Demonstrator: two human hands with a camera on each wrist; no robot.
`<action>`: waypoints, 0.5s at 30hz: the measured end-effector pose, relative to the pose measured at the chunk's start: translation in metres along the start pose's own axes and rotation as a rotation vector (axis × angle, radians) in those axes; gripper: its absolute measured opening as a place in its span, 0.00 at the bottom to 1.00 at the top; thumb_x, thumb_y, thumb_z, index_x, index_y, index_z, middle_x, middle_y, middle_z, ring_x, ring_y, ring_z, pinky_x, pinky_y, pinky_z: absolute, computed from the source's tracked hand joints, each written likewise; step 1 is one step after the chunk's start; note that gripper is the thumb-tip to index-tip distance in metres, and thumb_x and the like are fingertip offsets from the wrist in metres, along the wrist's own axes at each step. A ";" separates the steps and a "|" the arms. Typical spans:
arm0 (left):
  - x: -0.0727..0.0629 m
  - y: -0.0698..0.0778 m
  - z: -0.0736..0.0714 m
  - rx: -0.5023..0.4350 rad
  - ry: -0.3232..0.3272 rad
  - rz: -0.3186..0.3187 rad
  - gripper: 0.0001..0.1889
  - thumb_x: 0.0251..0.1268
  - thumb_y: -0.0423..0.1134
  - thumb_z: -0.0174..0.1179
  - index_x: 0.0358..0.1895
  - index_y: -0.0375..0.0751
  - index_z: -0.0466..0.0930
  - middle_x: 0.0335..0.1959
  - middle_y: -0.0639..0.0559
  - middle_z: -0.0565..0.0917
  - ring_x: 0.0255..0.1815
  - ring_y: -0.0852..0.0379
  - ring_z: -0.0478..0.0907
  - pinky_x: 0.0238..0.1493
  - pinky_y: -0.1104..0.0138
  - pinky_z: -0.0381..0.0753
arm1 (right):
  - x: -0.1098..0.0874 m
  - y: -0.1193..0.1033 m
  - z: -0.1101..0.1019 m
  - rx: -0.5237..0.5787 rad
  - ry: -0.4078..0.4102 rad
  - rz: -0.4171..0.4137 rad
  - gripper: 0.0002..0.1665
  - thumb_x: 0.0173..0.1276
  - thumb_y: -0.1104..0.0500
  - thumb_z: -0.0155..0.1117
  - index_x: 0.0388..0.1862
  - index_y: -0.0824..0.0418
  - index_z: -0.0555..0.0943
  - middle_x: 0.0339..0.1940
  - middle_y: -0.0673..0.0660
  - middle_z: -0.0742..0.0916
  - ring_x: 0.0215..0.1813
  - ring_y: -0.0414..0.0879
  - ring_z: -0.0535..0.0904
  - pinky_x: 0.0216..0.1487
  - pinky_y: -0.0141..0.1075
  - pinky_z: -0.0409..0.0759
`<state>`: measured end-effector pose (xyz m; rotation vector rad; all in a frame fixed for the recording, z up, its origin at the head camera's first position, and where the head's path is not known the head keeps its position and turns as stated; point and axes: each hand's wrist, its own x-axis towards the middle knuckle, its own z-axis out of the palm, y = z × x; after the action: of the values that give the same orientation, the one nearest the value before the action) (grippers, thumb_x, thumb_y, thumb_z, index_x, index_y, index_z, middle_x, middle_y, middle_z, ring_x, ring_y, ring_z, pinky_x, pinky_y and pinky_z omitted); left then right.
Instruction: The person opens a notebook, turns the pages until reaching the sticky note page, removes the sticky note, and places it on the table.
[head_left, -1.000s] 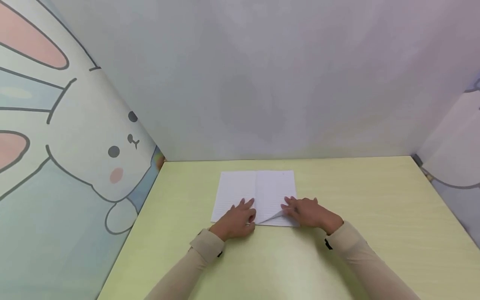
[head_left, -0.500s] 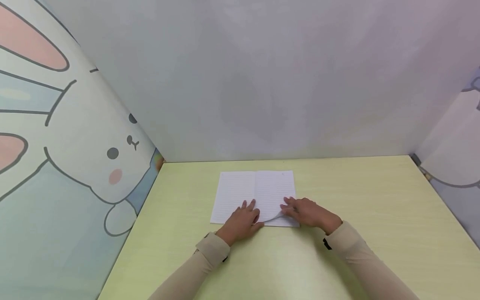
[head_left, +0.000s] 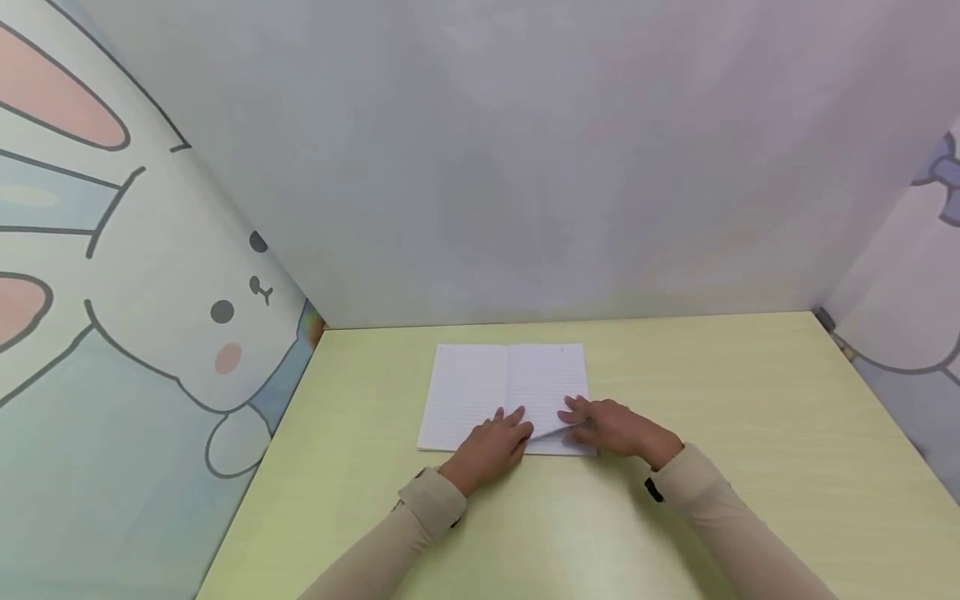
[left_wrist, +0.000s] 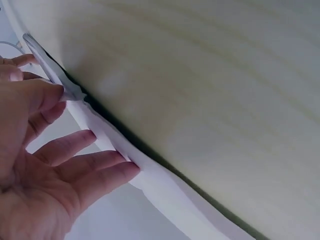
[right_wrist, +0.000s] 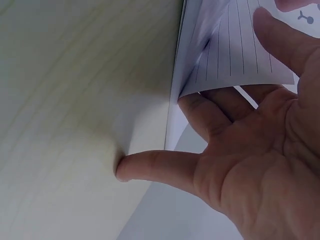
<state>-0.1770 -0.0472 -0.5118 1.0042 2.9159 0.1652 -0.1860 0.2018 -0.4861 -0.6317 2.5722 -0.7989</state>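
A lined notebook point(head_left: 463, 396) lies spread on the table. The right-hand notebook page point(head_left: 543, 379) is raised along its near edge, leaving a gap over the sheets below. My left hand point(head_left: 489, 450) is at that edge beside the centre fold. In the left wrist view, its thumb point(left_wrist: 52, 95) and forefinger pinch the paper, while the other fingers spread over the white sheet. My right hand point(head_left: 621, 427) grips the same page near its lower right corner. In the right wrist view, fingers go behind the lined sheet point(right_wrist: 235, 60), and one outstretched finger point(right_wrist: 150, 165) touches the table.
The pale yellow table point(head_left: 720, 392) meets a plain grey wall point(head_left: 525, 167) just behind the notebook. A rabbit drawing point(head_left: 172, 292) covers the left wall. Another printed wall panel point(head_left: 900, 292) stands at the right.
My left hand has slid rightward along the near edge, past the centre fold, nearer the right hand. The right hand holds nearly the same place.
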 end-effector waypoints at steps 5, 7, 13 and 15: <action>0.001 0.001 0.002 0.017 0.010 -0.010 0.06 0.77 0.43 0.52 0.48 0.50 0.77 0.69 0.48 0.78 0.64 0.34 0.80 0.49 0.47 0.85 | -0.003 -0.002 0.006 -0.026 0.041 0.014 0.47 0.59 0.57 0.77 0.76 0.63 0.67 0.80 0.68 0.64 0.79 0.69 0.61 0.62 0.80 0.58; 0.001 0.002 0.002 0.012 0.015 -0.018 0.06 0.77 0.43 0.52 0.48 0.49 0.77 0.69 0.48 0.79 0.63 0.34 0.80 0.49 0.47 0.85 | -0.003 -0.003 0.008 -0.023 0.067 0.038 0.59 0.55 0.59 0.80 0.80 0.64 0.57 0.82 0.71 0.57 0.78 0.71 0.61 0.59 0.83 0.56; 0.001 0.005 0.002 0.025 0.082 -0.026 0.04 0.74 0.40 0.53 0.42 0.46 0.76 0.65 0.48 0.82 0.59 0.38 0.84 0.43 0.50 0.87 | -0.001 -0.002 0.011 0.027 0.123 0.094 0.81 0.49 0.56 0.85 0.82 0.64 0.32 0.82 0.74 0.47 0.77 0.73 0.62 0.59 0.84 0.52; 0.000 0.005 0.002 0.024 0.116 -0.034 0.03 0.71 0.39 0.55 0.39 0.45 0.76 0.62 0.48 0.84 0.57 0.40 0.86 0.41 0.52 0.87 | -0.001 -0.001 0.012 0.027 0.134 0.097 0.83 0.47 0.54 0.85 0.81 0.67 0.30 0.81 0.75 0.53 0.75 0.73 0.66 0.60 0.83 0.53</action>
<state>-0.1739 -0.0427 -0.5130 0.9790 3.0444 0.1938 -0.1792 0.1959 -0.4944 -0.4563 2.6842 -0.8685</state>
